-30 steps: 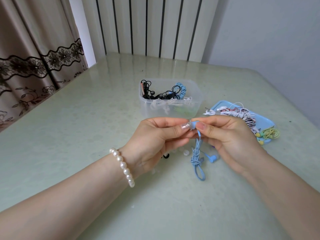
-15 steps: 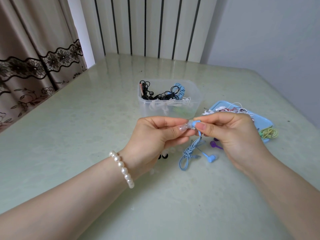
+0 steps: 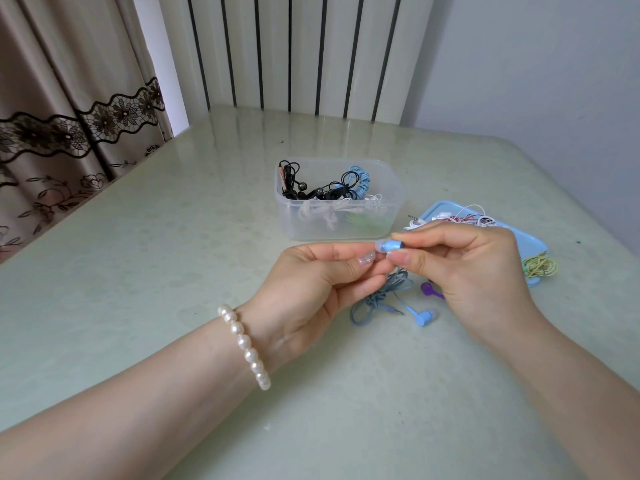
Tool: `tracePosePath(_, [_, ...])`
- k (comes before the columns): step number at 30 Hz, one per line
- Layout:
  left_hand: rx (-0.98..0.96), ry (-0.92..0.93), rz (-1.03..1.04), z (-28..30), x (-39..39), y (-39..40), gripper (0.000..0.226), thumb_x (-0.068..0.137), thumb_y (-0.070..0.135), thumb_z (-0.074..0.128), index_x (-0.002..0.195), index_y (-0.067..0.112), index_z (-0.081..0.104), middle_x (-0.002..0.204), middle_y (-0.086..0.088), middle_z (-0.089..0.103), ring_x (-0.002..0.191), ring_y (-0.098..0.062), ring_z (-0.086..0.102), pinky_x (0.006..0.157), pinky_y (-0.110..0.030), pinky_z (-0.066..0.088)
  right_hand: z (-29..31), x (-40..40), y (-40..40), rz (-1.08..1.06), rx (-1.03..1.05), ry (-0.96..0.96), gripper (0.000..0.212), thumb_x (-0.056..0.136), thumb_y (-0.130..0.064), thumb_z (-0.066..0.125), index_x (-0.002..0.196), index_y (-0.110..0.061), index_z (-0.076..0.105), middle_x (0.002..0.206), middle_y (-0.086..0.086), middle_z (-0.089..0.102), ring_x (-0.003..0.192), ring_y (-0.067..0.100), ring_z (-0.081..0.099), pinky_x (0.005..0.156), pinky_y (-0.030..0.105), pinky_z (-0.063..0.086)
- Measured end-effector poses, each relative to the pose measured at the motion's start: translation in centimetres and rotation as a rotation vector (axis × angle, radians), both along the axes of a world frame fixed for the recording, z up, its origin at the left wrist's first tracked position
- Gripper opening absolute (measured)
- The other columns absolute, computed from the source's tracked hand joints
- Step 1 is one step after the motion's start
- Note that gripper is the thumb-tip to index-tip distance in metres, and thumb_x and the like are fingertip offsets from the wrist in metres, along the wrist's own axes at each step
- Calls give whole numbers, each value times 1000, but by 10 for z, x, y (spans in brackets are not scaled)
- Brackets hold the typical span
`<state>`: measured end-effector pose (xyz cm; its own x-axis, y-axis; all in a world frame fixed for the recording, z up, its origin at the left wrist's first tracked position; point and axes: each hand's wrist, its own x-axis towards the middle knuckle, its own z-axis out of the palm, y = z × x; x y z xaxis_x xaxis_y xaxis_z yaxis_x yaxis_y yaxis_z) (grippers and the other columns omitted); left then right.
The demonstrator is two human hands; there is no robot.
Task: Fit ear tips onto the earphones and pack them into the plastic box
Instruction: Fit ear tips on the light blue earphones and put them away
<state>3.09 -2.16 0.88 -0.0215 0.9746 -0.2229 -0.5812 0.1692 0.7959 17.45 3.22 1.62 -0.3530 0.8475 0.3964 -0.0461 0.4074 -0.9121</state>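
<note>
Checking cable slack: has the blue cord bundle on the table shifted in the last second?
Yes. The blue cord bundle has swung left, toward the left hand, judged against the plastic box.

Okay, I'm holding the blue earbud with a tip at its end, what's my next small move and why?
Probably push the clear ear tip fully onto the blue earbud with the left hand while the right hand pinches the bud steady. The tip sits at the bud's end between both hands; whether it is fully seated cannot be told. The plastic box behind waits, open.

Blue cord (image 3: 379, 299) now slack on table (image 3: 173, 254)
</note>
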Motion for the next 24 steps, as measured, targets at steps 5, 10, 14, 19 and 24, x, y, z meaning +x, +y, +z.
tracePosePath(5, [17, 27, 11, 0, 1, -1, 23, 82, -11, 51, 96, -4, 67, 88, -14, 72, 78, -15, 70, 72, -22, 57, -1, 1, 1, 17, 27, -22, 22, 65, 9, 69, 77, -10, 69, 68, -11, 72, 65, 3, 68, 64, 11, 49])
tracePosePath(10, [32, 47, -3, 3, 2, -2, 23, 83, -11, 49, 95, -4, 67, 90, -14, 72, 81, -15, 70, 76, -22, 56, -2, 1, 3, -17, 70, -39, 24, 67, 9, 70, 74, -13, 69, 67, -12, 71, 64, 3, 68, 64, 11, 50])
tracePosePath(14, [29, 48, -6, 3, 4, -3, 25, 84, -12, 47, 97, -5, 67, 92, -13, 72, 82, -14, 70, 79, -22, 55, -7, 0, 3, -92, 134, -86, 26, 67, 2, 74, 69, -23, 69, 67, -12, 71, 62, 5, 66, 56, 10, 46])
tracePosePath(19, [-26, 1, -51, 3, 3, -3, 26, 85, -8, 48, 99, 1, 68, 95, -8, 72, 85, -13, 66, 83, -23, 53, -14, -2, 4, -192, 271, -120, 23, 64, -16, 73, 84, -25, 70, 73, -19, 68, 67, 6, 61, 62, 15, 46])
tracePosePath(24, [-53, -68, -81, 4, -1, -3, 25, 84, -6, 47, 92, -1, 70, 90, -10, 71, 83, -16, 64, 85, -26, 52, -13, -1, 5, -168, 313, -138, 22, 66, -13, 72, 85, -23, 69, 74, -24, 66, 68, 2, 61, 60, 12, 46])
